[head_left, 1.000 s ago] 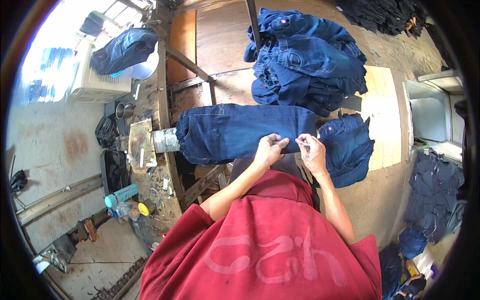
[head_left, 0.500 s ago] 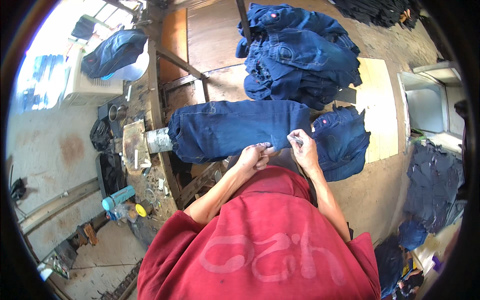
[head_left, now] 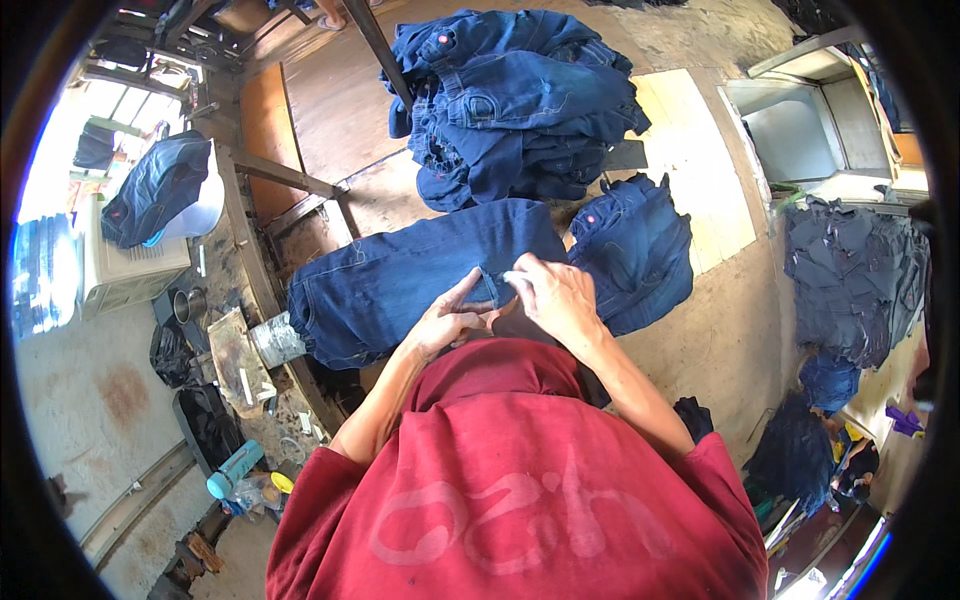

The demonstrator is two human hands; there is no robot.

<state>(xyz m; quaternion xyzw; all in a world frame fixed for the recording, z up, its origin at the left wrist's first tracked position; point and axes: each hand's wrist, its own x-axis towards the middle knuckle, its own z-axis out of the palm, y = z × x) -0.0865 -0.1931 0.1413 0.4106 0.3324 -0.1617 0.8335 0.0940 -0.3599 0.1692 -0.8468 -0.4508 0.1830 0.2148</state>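
A pair of dark blue jeans [head_left: 410,270] lies stretched sideways in front of me, its left end around a pale, worn cylinder [head_left: 277,340]. My left hand [head_left: 445,322] is closed at the near edge of the jeans, with a small lifted fold of denim at its thumb and forefinger. Just to the right, my right hand [head_left: 560,300] is bent into a pinch beside that fold. Whatever lies between its fingertips is too small to make out. More folded jeans [head_left: 635,250] rest right of the stretched pair.
Beyond stands a tall heap of jeans [head_left: 520,110] beside a dark upright bar [head_left: 378,50]. On the left, a worn wooden bench [head_left: 240,365] carries white sticks, a metal cup [head_left: 187,305] and a light blue bottle [head_left: 235,470]. Dark garments [head_left: 850,280] lie at the far right.
The view has shifted, so surroundings appear further left. The hem fold now stands up between my hands, and my right hand has turned over it, its back facing up.
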